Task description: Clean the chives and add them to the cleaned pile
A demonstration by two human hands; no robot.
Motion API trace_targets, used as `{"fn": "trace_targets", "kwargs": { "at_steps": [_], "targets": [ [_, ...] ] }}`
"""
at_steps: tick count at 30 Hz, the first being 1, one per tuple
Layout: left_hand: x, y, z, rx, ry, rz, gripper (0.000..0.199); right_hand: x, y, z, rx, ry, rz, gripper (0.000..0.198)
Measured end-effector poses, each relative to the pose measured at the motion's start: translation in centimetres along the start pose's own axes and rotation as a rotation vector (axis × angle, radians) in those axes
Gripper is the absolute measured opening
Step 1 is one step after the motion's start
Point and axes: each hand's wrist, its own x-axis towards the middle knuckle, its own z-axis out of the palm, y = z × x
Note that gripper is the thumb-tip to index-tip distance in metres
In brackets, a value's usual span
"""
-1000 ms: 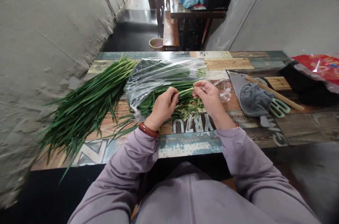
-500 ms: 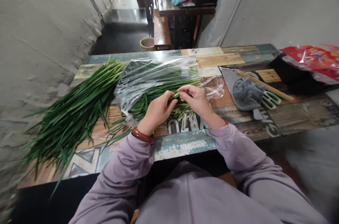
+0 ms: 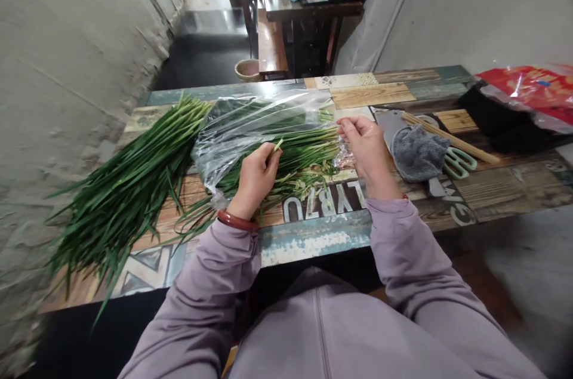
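Note:
My left hand [image 3: 259, 176] is closed around garlic chives, and a pale cut end [image 3: 278, 144] pokes up past the thumb. Over the stalk ends of the loose chives [image 3: 308, 143], my right hand [image 3: 364, 143] has thumb and forefinger pinched together. What lies between those fingertips, if anything, is too small to make out. A clear plastic bag [image 3: 264, 113] spreads over more chives behind my left hand. Yellowish trimmings [image 3: 308, 182] lie in front of the loose stalks. To the left rests a large pile of chives [image 3: 129, 182], leaves toward the near left corner.
Right of my right hand are a grey cloth [image 3: 418, 153], wooden chopsticks [image 3: 452, 139] and green-handled scissors [image 3: 460, 164]. A red plastic bag [image 3: 528, 89] and a black cloth lie farther right. Behind the table [image 3: 313, 245] stand a bench [image 3: 271, 45] and a basket [image 3: 248, 70].
My hands have moved apart. The right one went right and away from me to the stalk ends; the left drew slightly left, still holding chives.

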Motion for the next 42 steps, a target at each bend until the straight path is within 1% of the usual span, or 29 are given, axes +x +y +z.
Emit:
{"fn": "trace_targets", "kwargs": {
  "at_steps": [3,6,9,13,15,17,21,23,25,28,31,34,38,42],
  "targets": [
    [0.0,0.2,0.0,-0.018,0.021,-0.053,0.014,-0.2,0.0,-0.2,-0.312,-0.137,-0.160,0.019],
    [-0.1,0.3,0.0,-0.044,-0.002,-0.049,0.021,-0.5,-0.3,-0.5,-0.579,-0.224,-0.304,0.014],
    [-0.2,0.1,0.3,-0.063,-0.013,-0.015,0.029,-0.6,-0.4,-0.8,-0.708,-0.267,-0.338,0.010],
    [-0.4,-0.2,0.5,-0.060,0.005,0.034,0.030,-0.7,-0.3,-1.0,-0.826,-0.262,-0.345,0.006],
    [-0.3,-0.2,0.6,-0.055,0.029,0.072,0.030,-0.6,-0.4,-0.9,-0.768,-0.255,-0.353,0.006],
    [-0.3,-0.1,0.5,-0.035,0.069,0.106,0.030,-0.5,-0.7,-0.8,-0.606,-0.247,-0.322,0.007],
    [-0.3,0.3,0.3,-0.022,0.143,0.159,0.031,-0.8,-1.5,-0.5,-0.202,-0.235,-0.132,0.008],
    [-0.3,0.5,0.1,-0.039,0.156,0.197,0.030,-1.2,-1.8,-0.2,-0.045,-0.249,-0.080,0.012],
    [-0.4,0.7,0.1,-0.068,0.139,0.237,0.030,-1.6,-2.0,0.0,0.085,-0.282,-0.054,0.016],
    [-0.6,1.0,0.0,-0.124,0.047,0.272,0.030,-2.0,-2.0,0.5,0.225,-0.337,-0.007,0.021],
    [-0.8,1.2,0.0,-0.127,-0.074,0.264,0.029,-2.1,-1.8,1.3,0.302,-0.350,0.044,0.026],
    [-1.0,1.4,0.0,-0.058,-0.149,0.195,0.027,-2.3,-1.6,2.3,0.335,-0.313,0.110,0.028],
    [-1.0,1.4,0.3,0.005,-0.178,0.085,0.029,-2.9,-1.6,3.5,0.316,-0.298,0.146,0.028],
    [-1.1,1.2,0.8,0.003,-0.186,0.058,0.028,-3.6,-2.2,4.0,0.257,-0.333,0.086,0.036]
  ]
}}
